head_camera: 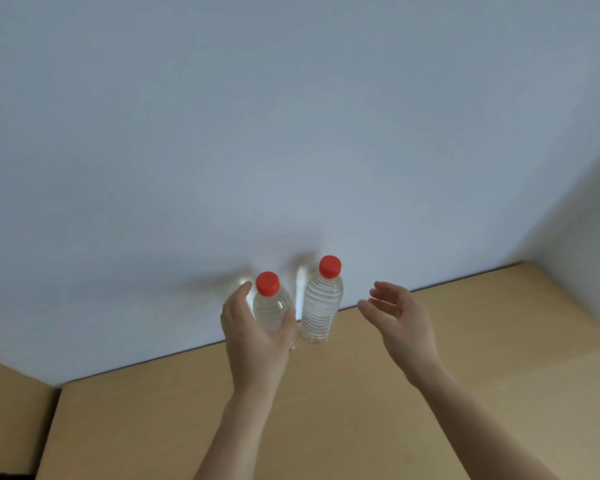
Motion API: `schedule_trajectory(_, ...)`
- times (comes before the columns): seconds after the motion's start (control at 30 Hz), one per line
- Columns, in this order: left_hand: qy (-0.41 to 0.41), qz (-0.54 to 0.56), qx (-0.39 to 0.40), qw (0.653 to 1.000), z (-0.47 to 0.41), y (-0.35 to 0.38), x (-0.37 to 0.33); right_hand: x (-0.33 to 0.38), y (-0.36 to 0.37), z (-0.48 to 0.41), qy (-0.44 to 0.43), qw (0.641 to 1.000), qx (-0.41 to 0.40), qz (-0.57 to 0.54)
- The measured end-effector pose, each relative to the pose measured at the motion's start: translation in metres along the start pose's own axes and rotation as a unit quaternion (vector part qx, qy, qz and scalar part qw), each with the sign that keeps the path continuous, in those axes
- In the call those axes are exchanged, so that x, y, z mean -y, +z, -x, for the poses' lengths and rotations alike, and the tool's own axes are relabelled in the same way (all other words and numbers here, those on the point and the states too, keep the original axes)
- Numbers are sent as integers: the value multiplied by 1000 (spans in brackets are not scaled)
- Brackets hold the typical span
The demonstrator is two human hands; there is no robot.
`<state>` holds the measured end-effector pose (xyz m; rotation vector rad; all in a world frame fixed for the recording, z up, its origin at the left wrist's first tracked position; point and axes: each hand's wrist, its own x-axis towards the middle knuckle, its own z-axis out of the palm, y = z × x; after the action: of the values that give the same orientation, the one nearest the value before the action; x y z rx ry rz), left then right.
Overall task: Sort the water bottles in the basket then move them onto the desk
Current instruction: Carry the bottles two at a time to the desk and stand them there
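Two clear water bottles with red caps stand upright near the back edge of the light wooden desk (361, 393), close to the wall. My left hand (255, 337) is wrapped around the left bottle (270, 306) from its left side. The right bottle (321, 303) stands free just beside it. My right hand (400, 320) hovers open to the right of that bottle, fingers spread, a short gap away from it. The basket is out of sight.
A plain white wall (291, 133) rises directly behind the bottles and turns a corner at the right (586, 220). A second wooden surface (11, 410) adjoins the desk at the lower left, with a seam between them.
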<state>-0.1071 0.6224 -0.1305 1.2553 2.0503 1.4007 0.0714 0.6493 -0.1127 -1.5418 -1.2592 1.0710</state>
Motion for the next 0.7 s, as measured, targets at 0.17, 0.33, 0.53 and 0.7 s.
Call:
schedule_trajectory(0.17, 61, 67, 8, 996, 40, 10, -49, 7, -69, 32, -18, 998, -42, -44)
schedule_trajectory(0.33, 123, 104, 221, 962, 137, 79, -128, -14, -198, 91, -42, 989, -138, -43)
schedule_trajectory(0.53, 166, 154, 462, 858, 326, 180, -237, -79, -395, 218, -18, 942, -331, -48)
schedule_trajectory(0.7, 188, 190, 623, 735, 487, 236, -312, -131, -519, 347, 38, 850, -521, -76)
